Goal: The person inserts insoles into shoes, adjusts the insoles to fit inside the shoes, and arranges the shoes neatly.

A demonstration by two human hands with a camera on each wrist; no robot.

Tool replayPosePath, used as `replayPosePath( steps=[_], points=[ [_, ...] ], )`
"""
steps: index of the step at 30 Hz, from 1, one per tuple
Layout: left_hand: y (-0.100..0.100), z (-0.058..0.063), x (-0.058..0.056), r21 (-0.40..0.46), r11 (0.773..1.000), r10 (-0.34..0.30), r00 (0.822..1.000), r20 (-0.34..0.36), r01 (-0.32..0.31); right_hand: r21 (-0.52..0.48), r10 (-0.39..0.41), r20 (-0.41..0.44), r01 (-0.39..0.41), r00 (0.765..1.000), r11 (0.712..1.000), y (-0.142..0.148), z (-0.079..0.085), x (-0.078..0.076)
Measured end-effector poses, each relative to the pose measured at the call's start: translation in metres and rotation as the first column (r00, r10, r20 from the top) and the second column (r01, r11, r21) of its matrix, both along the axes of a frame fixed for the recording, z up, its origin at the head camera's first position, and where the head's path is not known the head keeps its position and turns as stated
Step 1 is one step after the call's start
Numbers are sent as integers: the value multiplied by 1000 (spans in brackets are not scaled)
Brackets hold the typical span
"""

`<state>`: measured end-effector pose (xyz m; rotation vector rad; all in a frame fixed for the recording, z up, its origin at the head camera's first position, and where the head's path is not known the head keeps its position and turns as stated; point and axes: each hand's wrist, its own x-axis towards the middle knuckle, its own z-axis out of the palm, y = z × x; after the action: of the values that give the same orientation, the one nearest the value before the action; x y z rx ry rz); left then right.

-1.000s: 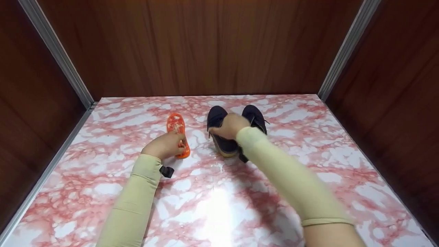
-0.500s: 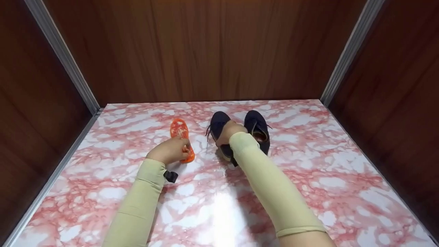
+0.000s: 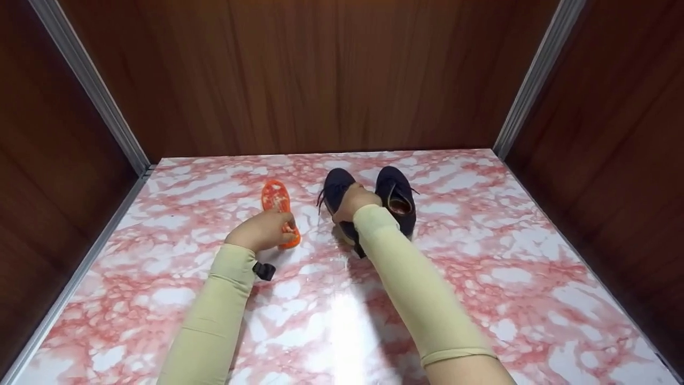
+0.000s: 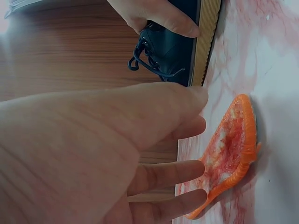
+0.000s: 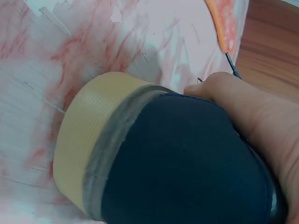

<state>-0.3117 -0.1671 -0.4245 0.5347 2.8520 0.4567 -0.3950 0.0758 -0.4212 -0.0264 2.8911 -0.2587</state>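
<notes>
Head view shows a pair of dark blue lace-up shoes side by side, toes toward the wooden back panel, on a table marbled in red and white. One of them, the gripped shoe, is in the right hand, which curls over its opening with the thumb on the outer side; the second shoe sits just beside it, its opening showing a brownish inside. Across a strip of bare tabletop, the orange insole lies lengthwise, toe end toward the back, and the left hand reaches over its heel half. Left wrist view has that hand's fingers loosely extended and parted, nothing pinched between them, their tips overlapping the insole's edge; whether they touch it I cannot tell. The same view shows the insole's raised orange rim around a mottled red-and-white middle. Right wrist view is filled by the gripped shoe's heel, with its tan sole and grey edging, while the thumb lies along the upper's side; whether the heel is clear of the table I cannot tell. Pale yellow sleeves cover both forearms, a black strap hangs at the left wrist, and metal posts stand at the back corners.
</notes>
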Motion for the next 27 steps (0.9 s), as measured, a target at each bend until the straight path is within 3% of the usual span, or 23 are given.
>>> replayPosePath(
  steps=[12,18,27],
  points=[
    [1,-3,-5,-6,998,-61,997,-57,61,-15,50,-13,-50,999,999,1,10,8],
    [-3,-4,-4,-4,998,-55,997,-45,55,-3,115,-12,-115,993,993,0,8,2],
    [1,-5,-6,-4,998,-63,997,-35,63,13,134,-5,-134,991,991,8,4,-6]
  ],
)
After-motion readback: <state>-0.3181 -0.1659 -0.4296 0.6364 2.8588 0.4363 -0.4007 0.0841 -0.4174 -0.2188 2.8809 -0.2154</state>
